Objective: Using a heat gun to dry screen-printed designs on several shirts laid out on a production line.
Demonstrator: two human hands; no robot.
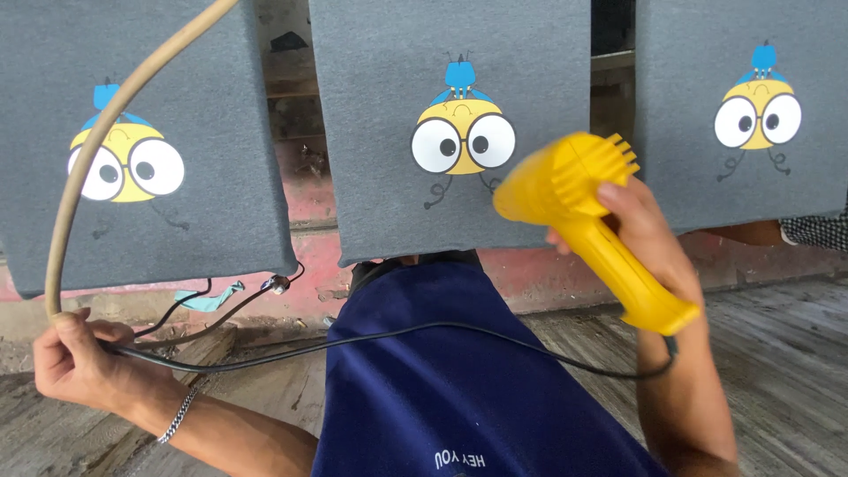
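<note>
While 3 grey felt-like fabric panels [450, 53] with yellow goggle-eyed cartoon prints hang above a worn wooden plank floor [777, 336] | right hand [649, 234] grasps yellow plastic heat gun [587, 216] before middle panel | left hand [75, 362] clenched on tan rubber hose [97, 132] and black cable [424, 331]

Worn wooden plank floor [777, 336]; teal scrap [212, 299] lying by red ledge [548, 269].

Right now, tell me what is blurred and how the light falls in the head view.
In the head view, the yellow heat gun in the right hand is smeared by motion blur, most at its nozzle end; the left hand, tan hose and the printed grey panels are sharp; the daylight is soft and even, without glare or hard shadows.
</note>
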